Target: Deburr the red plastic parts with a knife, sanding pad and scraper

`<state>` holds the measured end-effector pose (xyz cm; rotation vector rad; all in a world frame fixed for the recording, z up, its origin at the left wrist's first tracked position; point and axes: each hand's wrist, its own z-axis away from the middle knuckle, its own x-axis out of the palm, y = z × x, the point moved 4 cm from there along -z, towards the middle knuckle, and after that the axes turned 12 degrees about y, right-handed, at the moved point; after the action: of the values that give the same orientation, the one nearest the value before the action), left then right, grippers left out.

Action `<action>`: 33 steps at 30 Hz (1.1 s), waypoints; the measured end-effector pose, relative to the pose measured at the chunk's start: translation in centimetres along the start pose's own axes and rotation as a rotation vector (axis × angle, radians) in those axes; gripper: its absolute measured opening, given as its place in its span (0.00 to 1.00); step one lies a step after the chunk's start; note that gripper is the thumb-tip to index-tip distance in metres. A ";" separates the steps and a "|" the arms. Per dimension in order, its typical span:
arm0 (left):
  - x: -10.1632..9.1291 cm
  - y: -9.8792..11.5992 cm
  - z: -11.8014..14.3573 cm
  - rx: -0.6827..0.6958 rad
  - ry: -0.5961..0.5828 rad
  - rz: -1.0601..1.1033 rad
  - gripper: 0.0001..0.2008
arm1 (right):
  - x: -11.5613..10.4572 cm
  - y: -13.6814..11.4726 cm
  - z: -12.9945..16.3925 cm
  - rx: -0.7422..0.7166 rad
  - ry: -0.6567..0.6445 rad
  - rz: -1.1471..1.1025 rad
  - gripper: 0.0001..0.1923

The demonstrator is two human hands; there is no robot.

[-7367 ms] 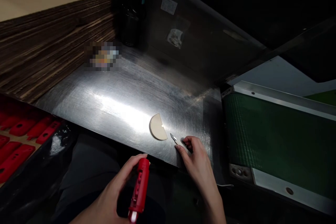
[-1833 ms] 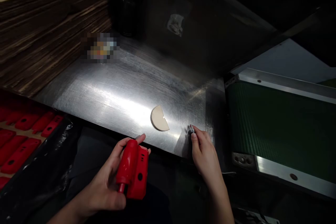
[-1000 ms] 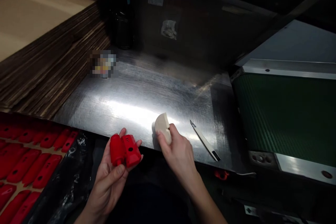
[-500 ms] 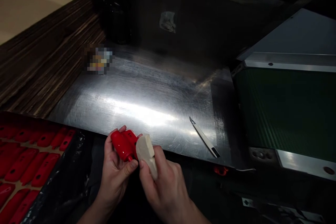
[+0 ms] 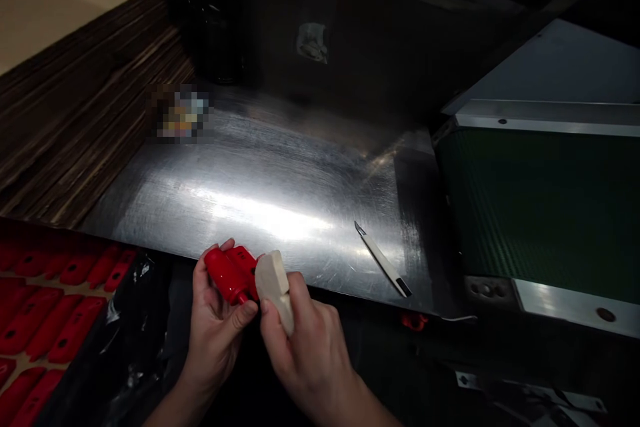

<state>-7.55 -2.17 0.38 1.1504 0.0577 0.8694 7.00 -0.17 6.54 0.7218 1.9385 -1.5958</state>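
Note:
My left hand (image 5: 215, 320) is wrapped round a glossy red plastic part (image 5: 225, 275), rounded along one side with a narrow tip pointing down toward my thumb. Beside that rounded body is a flatter red section with small dark marks; whether both are one piece I cannot tell. In my right hand (image 5: 310, 333) is a beige block (image 5: 273, 283) with a curved edge and a step in its side, pinched between thumb and fingers. The block's upper end lies against or just over the red part's right edge. A craft knife (image 5: 383, 259) with a white handle rests on the metal table.
Rows of similar red parts (image 5: 75, 327) lie at lower left, beside black plastic sheeting (image 5: 135, 320). Stacked cardboard sheets (image 5: 90, 80) stand at the left of the metal table (image 5: 240, 160). A green conveyor belt (image 5: 545, 207) runs at the right. A dark bottle (image 5: 220, 40) stands behind.
The whole view has shifted slightly, so the table and hands appear a little further left. Both hands keep their hold, with the block still at the red part.

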 end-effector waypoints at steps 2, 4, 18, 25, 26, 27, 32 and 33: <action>0.1 -0.1 0.0 0.012 -0.012 0.005 0.42 | -0.1 0.2 -0.1 0.027 0.022 0.025 0.09; 0.3 -0.1 0.0 0.024 -0.022 0.010 0.41 | -0.2 0.3 -0.1 0.052 0.033 0.044 0.09; 0.2 -0.2 0.1 0.037 -0.034 0.009 0.40 | -0.4 0.5 0.1 0.070 0.002 0.041 0.11; 0.3 -0.4 0.1 0.041 -0.032 0.012 0.41 | -0.4 0.3 0.2 0.058 -0.040 0.030 0.10; 0.3 -0.4 0.1 0.043 -0.043 0.016 0.40 | -0.5 0.4 0.1 0.076 -0.022 0.060 0.10; 0.3 -0.4 0.1 0.042 -0.047 0.018 0.40 | -0.5 0.4 0.1 0.085 -0.012 0.076 0.11; 0.2 -0.4 0.1 0.046 -0.019 0.016 0.41 | -0.5 0.3 -0.2 0.029 -0.018 0.054 0.10; 0.2 -0.3 0.2 0.044 -0.032 0.016 0.41 | -0.6 0.3 -0.2 0.045 -0.007 0.070 0.10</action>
<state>-7.13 -2.21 0.26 1.2070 0.0414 0.8672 7.60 0.07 6.76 0.7925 1.8570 -1.6013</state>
